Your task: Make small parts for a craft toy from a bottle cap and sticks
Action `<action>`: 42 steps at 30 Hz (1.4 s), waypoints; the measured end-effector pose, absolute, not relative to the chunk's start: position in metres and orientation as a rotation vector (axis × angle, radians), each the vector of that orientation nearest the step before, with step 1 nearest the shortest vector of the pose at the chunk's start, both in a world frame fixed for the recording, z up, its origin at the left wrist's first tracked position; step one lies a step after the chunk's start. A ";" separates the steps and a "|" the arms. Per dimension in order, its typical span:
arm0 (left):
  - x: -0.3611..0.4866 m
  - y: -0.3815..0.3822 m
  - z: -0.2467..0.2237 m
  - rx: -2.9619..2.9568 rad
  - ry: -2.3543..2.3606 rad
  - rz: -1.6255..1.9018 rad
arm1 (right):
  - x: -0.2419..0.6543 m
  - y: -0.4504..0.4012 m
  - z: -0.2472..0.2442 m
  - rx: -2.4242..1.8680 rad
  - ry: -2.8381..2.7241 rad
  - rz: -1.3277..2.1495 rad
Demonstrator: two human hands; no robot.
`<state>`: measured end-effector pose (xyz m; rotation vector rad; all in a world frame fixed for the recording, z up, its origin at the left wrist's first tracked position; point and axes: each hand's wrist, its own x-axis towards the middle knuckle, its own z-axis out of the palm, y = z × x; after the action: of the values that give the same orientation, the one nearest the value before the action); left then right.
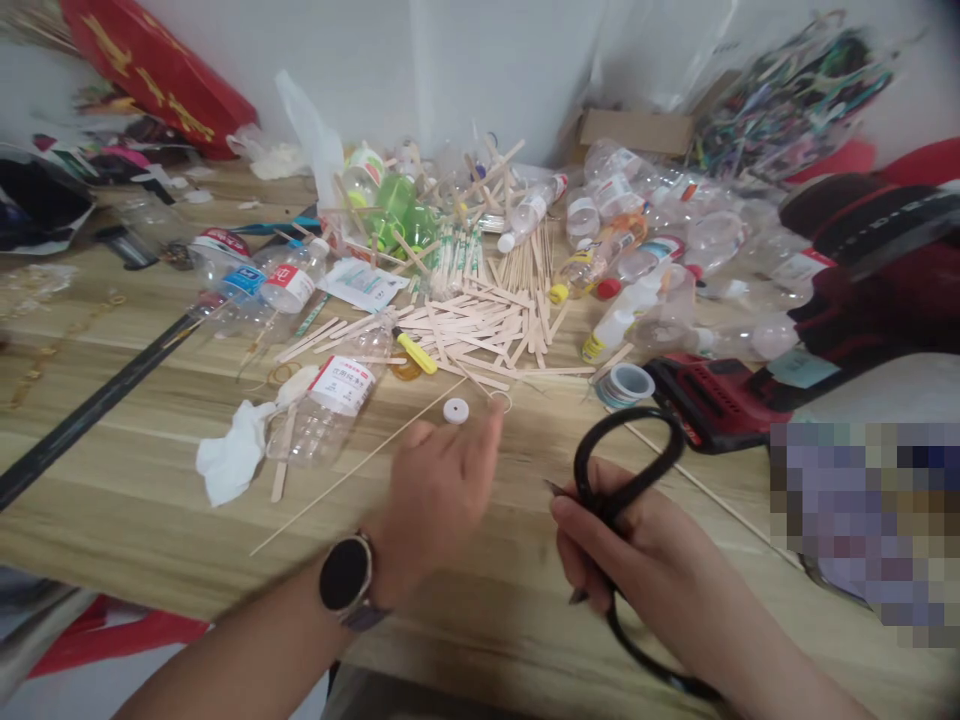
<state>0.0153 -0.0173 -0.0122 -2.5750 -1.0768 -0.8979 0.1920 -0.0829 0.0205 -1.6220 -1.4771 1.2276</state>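
My left hand (442, 485), with a dark watch on its wrist, reaches over the table. Its index finger is stretched out to a small pale ring (501, 401), and thumb and index are apart; the other fingers are partly hidden. Just ahead of it lies a white bottle cap (455, 411). A thin wooden stick (337, 484) slants past the hand on the left. In my right hand (637, 560) is a pair of black-handled scissors (649, 458), gripped around the middle with the handle loops sticking out and the blades mostly covered.
Flat wooden sticks (480, 325) are heaped at the centre. Beside them lie a clear plastic bottle (319, 420) and a yellow-handled tool (416, 352). Many bottles (611, 195) crowd the back right. A spool (628, 385) and a red-black power tool (720, 400) stand at right.
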 end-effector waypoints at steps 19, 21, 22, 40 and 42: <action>0.018 -0.039 0.003 -3.402 -1.500 -1.193 | 0.234 -0.061 -0.017 -1.440 -2.258 0.298; 0.020 -0.040 0.000 -3.374 -1.366 -1.155 | 0.224 -0.069 -0.007 -1.321 -2.136 0.560; 0.022 -0.041 -0.002 -3.377 -1.283 -1.142 | 0.218 -0.073 -0.003 -1.272 -2.056 0.658; 0.021 0.042 0.007 -2.622 -1.661 -0.212 | 0.217 -0.070 -0.021 -1.533 -1.331 0.994; 0.026 0.050 0.004 -2.607 -1.669 -0.138 | 0.219 -0.068 -0.016 -1.514 -1.346 0.983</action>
<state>0.0260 0.0501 0.0037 -2.6067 -1.6686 -0.1377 0.2189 -0.0675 -0.0163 -1.5142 -1.3460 0.9832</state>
